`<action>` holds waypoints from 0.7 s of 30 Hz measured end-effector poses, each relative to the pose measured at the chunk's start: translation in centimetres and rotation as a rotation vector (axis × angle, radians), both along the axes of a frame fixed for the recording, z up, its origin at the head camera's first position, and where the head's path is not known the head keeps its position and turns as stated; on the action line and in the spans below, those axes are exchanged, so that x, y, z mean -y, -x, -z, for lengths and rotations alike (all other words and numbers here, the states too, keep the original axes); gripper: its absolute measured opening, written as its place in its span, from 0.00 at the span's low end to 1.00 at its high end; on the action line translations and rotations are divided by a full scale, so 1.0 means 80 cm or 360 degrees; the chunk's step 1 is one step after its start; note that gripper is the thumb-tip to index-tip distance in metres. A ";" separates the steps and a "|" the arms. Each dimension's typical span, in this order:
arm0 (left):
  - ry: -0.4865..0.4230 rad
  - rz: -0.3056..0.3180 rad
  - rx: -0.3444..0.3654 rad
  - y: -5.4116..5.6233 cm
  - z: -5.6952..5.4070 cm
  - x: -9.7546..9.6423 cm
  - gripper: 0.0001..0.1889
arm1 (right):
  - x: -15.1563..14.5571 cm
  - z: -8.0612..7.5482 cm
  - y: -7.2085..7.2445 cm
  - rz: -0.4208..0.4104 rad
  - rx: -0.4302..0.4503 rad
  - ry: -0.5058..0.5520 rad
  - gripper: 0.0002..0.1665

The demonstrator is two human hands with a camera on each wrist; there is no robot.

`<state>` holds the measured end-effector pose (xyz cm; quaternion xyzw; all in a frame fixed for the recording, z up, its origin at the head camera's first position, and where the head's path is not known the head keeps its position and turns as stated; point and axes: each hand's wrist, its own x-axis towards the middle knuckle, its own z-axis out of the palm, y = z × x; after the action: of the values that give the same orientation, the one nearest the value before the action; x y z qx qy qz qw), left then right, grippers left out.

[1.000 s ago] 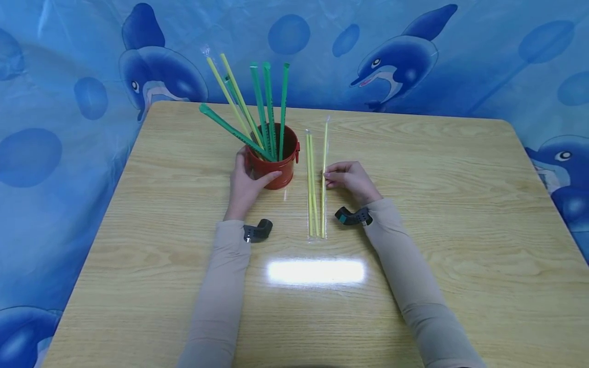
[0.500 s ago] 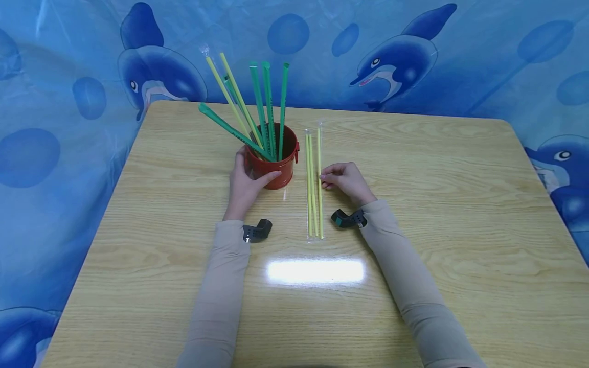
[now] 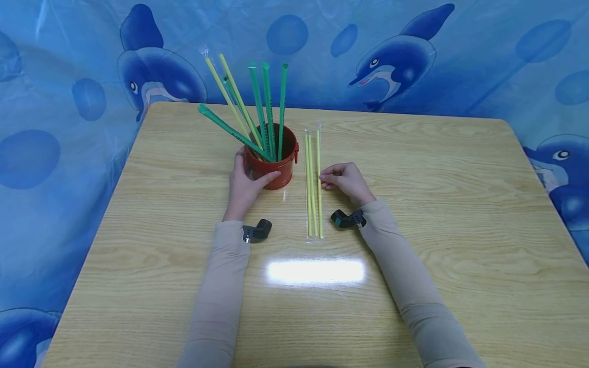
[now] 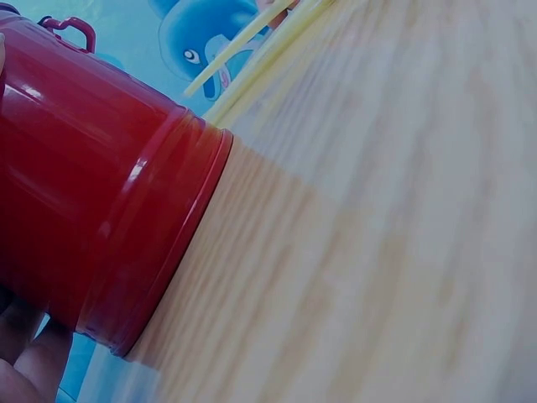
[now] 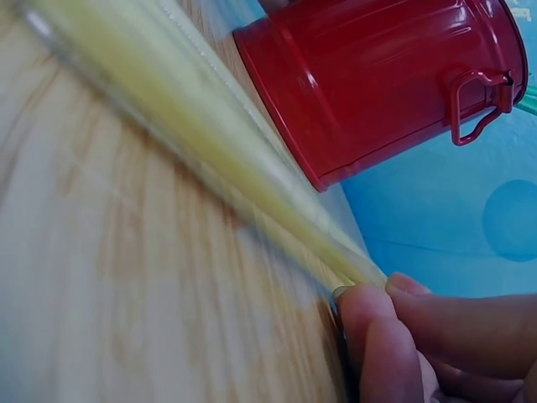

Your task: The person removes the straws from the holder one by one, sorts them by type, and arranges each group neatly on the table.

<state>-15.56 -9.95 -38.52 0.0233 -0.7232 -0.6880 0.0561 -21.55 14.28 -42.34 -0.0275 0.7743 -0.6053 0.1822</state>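
Note:
A small red metal bucket (image 3: 286,174) stands on the table, holding several green-wrapped straws (image 3: 282,97) and two yellow straws (image 3: 219,82) that lean out over its rim. My left hand (image 3: 244,190) grips the bucket from its left side, thumb across the front and fingers round behind. To the right of the bucket, two yellow straws (image 3: 309,194) in clear wrappers lie side by side, pointing away from me. Just right of them is a third wrapped yellow straw (image 3: 319,209). My right hand (image 3: 347,183) pinches it near its middle between thumb and fingertips, close over the tabletop.
The wooden table (image 3: 437,204) fills most of the view, with a bright light reflection near its front. Behind it hangs a blue backdrop (image 3: 313,87) printed with dolphins. A small wire handle (image 5: 478,109) sticks out from the bucket's side in the right wrist view.
My right hand has shifted slightly left, bringing its yellow straw in beside the other two and more parallel to them. It has hardly moved in the last half second. Left hand and bucket stay put.

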 end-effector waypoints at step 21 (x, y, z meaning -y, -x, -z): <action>0.0021 0.0002 0.0005 0.000 -0.001 0.000 0.41 | -0.001 0.002 0.002 0.0001 0.0001 0.0011 0.13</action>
<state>-15.54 -9.95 -38.46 0.0234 -0.7277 -0.6833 0.0546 -21.75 14.36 -42.52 -0.0277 0.7722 -0.6081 0.1823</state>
